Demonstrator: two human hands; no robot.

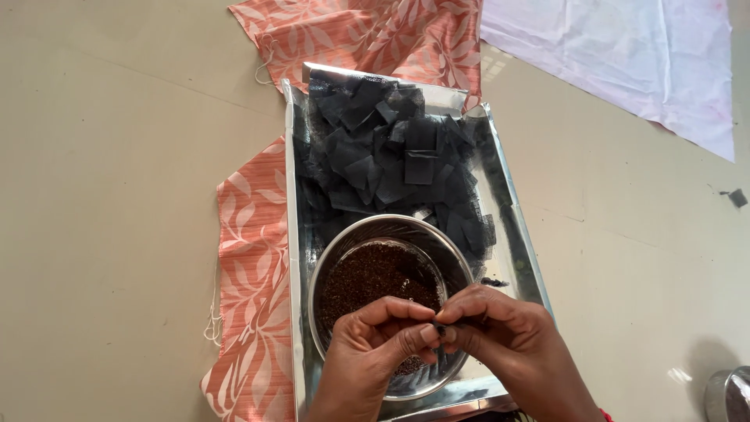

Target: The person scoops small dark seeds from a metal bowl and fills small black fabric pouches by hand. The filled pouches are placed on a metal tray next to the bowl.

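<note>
A small dark scrap of black net fabric [442,328], crumpled and mostly hidden, sits pinched just above the near rim of the round steel bowl of brown seeds [388,281].

The left hand [375,344] and right hand [500,332] hide whatever their fingertips pinch.

Single head-worn view, looking steeply down from close above the silver tray [294,234], which fills the frame's centre; the wearer stands at the tray's near edge.
</note>
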